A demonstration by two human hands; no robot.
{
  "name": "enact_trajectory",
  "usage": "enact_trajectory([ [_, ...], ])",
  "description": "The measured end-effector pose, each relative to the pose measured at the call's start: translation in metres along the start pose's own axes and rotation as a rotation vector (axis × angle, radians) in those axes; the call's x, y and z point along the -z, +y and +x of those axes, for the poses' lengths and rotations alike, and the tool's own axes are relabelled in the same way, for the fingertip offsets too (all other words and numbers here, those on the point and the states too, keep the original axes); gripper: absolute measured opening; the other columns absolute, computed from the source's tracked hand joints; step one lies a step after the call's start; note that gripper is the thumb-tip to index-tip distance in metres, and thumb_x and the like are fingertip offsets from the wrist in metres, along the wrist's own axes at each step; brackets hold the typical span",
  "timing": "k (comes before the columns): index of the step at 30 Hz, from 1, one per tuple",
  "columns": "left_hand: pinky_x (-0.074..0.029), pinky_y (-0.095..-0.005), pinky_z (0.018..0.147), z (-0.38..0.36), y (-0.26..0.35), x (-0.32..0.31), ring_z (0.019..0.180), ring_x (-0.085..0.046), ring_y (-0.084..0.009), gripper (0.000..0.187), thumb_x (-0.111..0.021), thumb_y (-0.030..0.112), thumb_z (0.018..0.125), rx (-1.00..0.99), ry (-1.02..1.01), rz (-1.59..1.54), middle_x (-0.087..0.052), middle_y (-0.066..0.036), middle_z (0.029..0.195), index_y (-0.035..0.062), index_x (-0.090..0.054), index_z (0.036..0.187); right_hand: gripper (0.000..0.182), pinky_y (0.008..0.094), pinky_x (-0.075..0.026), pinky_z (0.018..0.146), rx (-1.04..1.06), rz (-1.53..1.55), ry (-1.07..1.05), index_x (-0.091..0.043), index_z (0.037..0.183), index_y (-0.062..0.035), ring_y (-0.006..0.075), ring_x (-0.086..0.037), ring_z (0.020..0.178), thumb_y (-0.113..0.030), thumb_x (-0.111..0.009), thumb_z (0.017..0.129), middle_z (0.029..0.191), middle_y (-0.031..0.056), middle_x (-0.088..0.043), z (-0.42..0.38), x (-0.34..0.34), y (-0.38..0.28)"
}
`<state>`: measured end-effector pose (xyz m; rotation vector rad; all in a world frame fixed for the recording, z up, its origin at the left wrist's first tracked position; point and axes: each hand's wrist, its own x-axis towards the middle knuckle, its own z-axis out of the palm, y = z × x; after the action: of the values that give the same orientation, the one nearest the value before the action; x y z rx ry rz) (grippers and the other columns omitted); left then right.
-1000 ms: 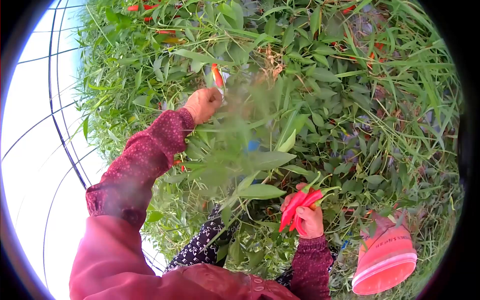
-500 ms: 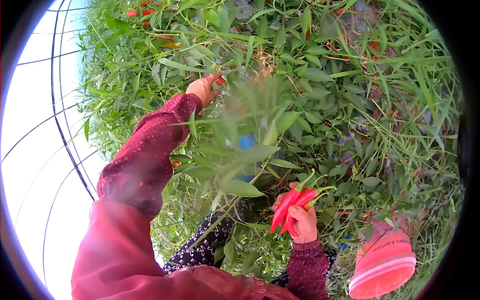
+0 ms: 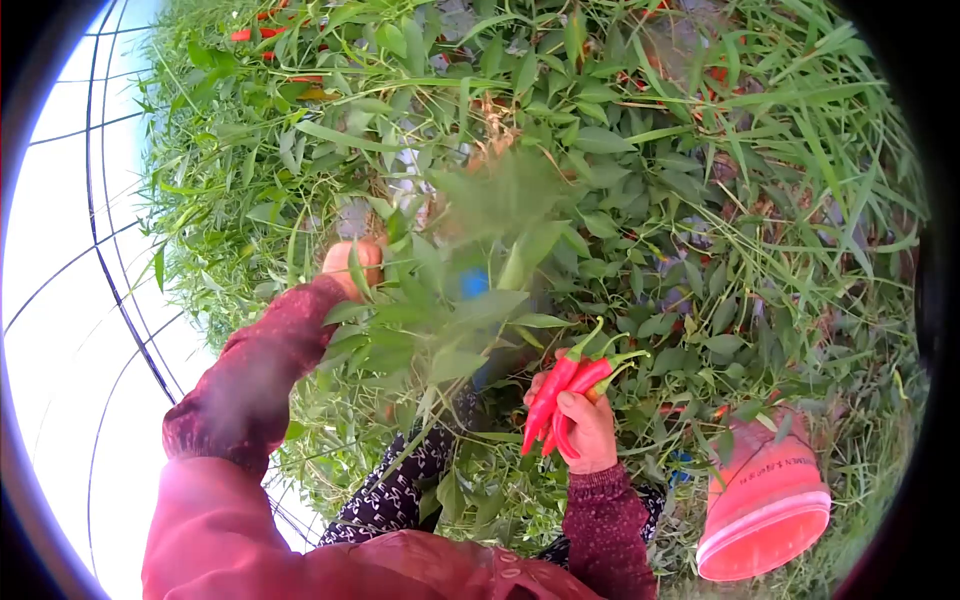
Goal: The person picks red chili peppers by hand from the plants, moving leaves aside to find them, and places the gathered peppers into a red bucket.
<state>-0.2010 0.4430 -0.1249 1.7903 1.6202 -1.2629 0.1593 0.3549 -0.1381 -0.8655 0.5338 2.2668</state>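
Note:
Several red chili peppers with green stems sit bunched in my right hand, thumb pressed over them, in the lower middle of the head view. My left hand is down among the leaves of a pepper plant on the left. It looks rounded and closed, with its back toward me; leaves cover the fingertips, so whatever it grips is hidden. Blurred foliage hangs close to the camera between the two hands.
A red plastic bucket lies tilted at lower right, its mouth toward me. Something blue shows through the leaves. More red peppers hang at upper left. Long grass tangles along the right. Dark hoops cross the bright left side.
My left hand, which had a red pepper at its fingertips, has drawn back down and left into the foliage. My right hand still holds its peppers, shifted slightly up and left in view.

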Motion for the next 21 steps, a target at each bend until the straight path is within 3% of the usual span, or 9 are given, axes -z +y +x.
enact_trajectory([
  [1,-0.05,-0.0363,0.067,-0.01,-0.004,-0.005,0.078,-0.062,-0.0278,0.036,-0.057,0.023,0.078,0.087,-0.013,-0.079,-0.061,-0.012,0.088,0.0094,-0.05,0.11,0.054,0.0387,-0.047,0.08,0.047,-0.003,0.003,-0.04,0.123,-0.0061,0.0263,-0.058,0.085,-0.013,-0.063,0.075,0.095,0.0141,-0.057,0.0,-0.002,0.002],
  [4,-0.051,-0.0322,0.069,-0.032,-0.018,0.011,0.074,-0.062,-0.0255,0.025,-0.058,0.02,0.082,0.174,0.481,-0.363,-0.062,-0.011,0.086,0.0074,-0.055,0.104,0.053,0.0382,-0.047,0.08,0.054,0.086,-0.022,-0.042,0.123,-0.007,0.0254,-0.056,0.087,-0.014,-0.064,0.075,0.094,0.0135,-0.056,-0.004,0.002,-0.002],
  [5,-0.052,-0.0321,0.064,-0.041,0.005,0.062,0.068,-0.063,-0.0206,0.024,-0.056,0.021,0.086,0.375,0.44,-0.561,-0.062,-0.011,0.078,0.004,-0.055,0.102,0.053,0.0382,-0.047,0.08,0.059,0.083,-0.017,-0.042,0.123,-0.007,0.0254,-0.056,0.087,-0.014,-0.064,0.075,0.094,0.0135,-0.056,-0.005,0.005,-0.006],
  [6,-0.052,-0.0323,0.058,-0.048,0.017,0.092,0.066,-0.062,-0.0159,0.024,-0.054,0.022,0.089,0.274,0.543,-1.067,-0.062,-0.01,0.073,0.0008,-0.055,0.1,0.053,0.0384,-0.047,0.08,0.087,0.117,-0.023,-0.043,0.122,-0.0076,0.0252,-0.056,0.087,-0.015,-0.064,0.075,0.094,0.013,-0.056,-0.006,0.006,-0.007],
  [8,-0.051,-0.0288,0.073,-0.051,0.037,0.141,0.079,-0.062,-0.0158,0.028,-0.045,0.023,0.093,-0.065,0.64,-1.331,-0.062,-0.009,0.088,-0.0007,-0.054,0.106,0.044,0.0394,-0.048,0.082,0.161,0.238,-0.114,-0.045,0.119,-0.0008,0.0259,-0.059,0.089,-0.009,-0.058,0.078,0.1,0.0147,-0.057,-0.005,0.013,-0.003],
  [11,-0.05,-0.0345,0.081,-0.04,0.081,0.196,0.09,-0.062,-0.0225,0.033,-0.04,0.025,0.095,-0.353,0.409,-1.606,-0.061,-0.014,0.097,-0.0022,-0.053,0.109,0.041,0.04,-0.05,0.081,0.153,0.197,-0.131,-0.046,0.117,0.0006,0.0286,-0.06,0.09,-0.009,-0.057,0.078,0.1,0.0146,-0.057,-0.007,0.012,-0.01],
  [14,-0.05,-0.0343,0.081,-0.025,0.124,0.203,0.089,-0.062,-0.0218,0.034,-0.041,0.026,0.094,-0.385,0.026,-1.688,-0.062,-0.014,0.096,-0.0024,-0.053,0.108,0.039,0.0417,-0.051,0.08,0.211,0.077,0.016,-0.047,0.115,0.0018,0.0321,-0.06,0.092,-0.008,-0.058,0.079,0.1,0.0151,-0.058,-0.017,0.007,-0.021],
  [18,-0.048,-0.0299,0.081,-0.024,0.18,0.177,0.087,-0.061,-0.0185,0.035,-0.044,0.028,0.094,-0.546,-0.346,-1.531,-0.062,-0.01,0.096,-0.001,-0.053,0.111,0.036,0.0445,-0.051,0.083,0.34,0.078,0.075,-0.05,0.108,0.0019,0.0326,-0.059,0.096,-0.012,-0.063,0.078,0.099,0.014,-0.058,-0.027,0.013,-0.031],
  [21,-0.049,-0.0283,0.074,-0.023,0.218,0.14,0.078,-0.059,-0.0126,0.039,-0.044,0.032,0.094,-0.732,-0.322,-1.18,-0.062,-0.007,0.085,0.0003,-0.052,0.115,0.038,0.0415,-0.052,0.08,0.231,0.1,-0.043,-0.048,0.113,0.0027,0.0294,-0.061,0.093,-0.006,-0.061,0.078,0.103,0.017,-0.059,-0.035,0.005,-0.032],
])
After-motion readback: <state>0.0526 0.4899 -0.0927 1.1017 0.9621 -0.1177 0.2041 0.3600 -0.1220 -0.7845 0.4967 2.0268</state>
